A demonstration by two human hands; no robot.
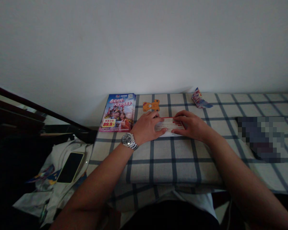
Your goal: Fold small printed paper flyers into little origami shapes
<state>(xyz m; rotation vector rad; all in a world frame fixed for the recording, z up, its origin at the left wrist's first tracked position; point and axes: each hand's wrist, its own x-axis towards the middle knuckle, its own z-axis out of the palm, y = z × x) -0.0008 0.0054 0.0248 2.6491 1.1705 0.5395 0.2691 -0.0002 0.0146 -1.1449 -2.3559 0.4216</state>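
Note:
A white printed leaflet (168, 127) with red patches and a red upper edge lies on the checked cloth in front of me, narrow as if folded. My left hand (147, 126), with a metal watch (128, 140) on its wrist, grips the leaflet's left end between thumb and fingers. At the right end my right hand (190, 126) holds it the same way, fingertips on the upper edge and thumb on the lower. Beside my left hand lies a stack of colourful flyers (118, 111) marked 89.9. Just above that hand is a bear-shaped cutout (151, 105).
A crumpled colourful flyer (200, 99) sits near the wall. A blurred-out dark object (261, 139) lies at the right on the checked tablecloth (158, 163). Below the table's left edge, a phone (70, 167) rests on white bags (48, 195).

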